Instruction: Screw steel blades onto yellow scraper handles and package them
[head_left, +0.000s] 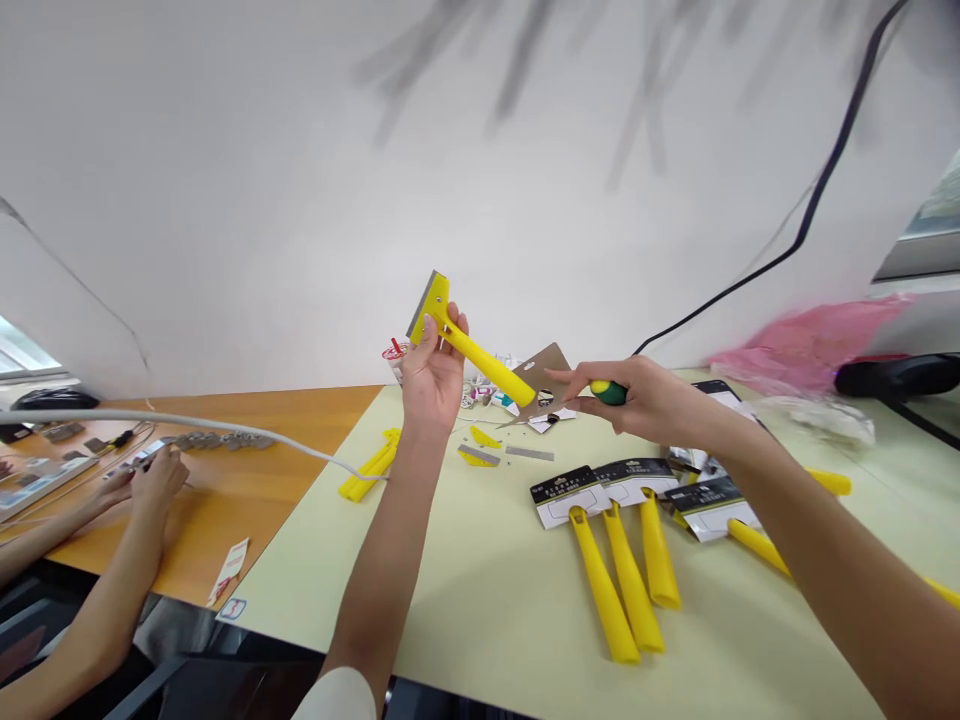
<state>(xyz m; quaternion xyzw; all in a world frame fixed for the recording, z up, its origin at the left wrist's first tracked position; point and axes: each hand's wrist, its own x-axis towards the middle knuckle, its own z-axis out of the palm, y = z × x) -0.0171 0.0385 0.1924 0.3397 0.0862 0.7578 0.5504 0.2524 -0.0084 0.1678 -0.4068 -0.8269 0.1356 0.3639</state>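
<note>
My left hand (435, 378) holds a yellow scraper (491, 365) up above the table, its metal blade pointing up and left, its handle slanting down to the right. My right hand (637, 395) is closed around a screwdriver (608, 392) with a green and yellow handle; its shaft is hidden. Beside the fingertips is a brown card (551, 370) with a hanging hole; I cannot tell whether they touch it. Below lie yellow blade covers (478, 457) and a loose metal blade (529, 454). More yellow scraper parts (373, 466) lie left of them.
Several yellow-handled scrapers (607, 590) with black-and-white cards lie at the front right. A pink plastic bag (810, 335) and a black cable (810, 220) are at the back right. A white cable (277, 435) crosses at left. A co-worker's hands (154, 480) work at the orange table (300, 480).
</note>
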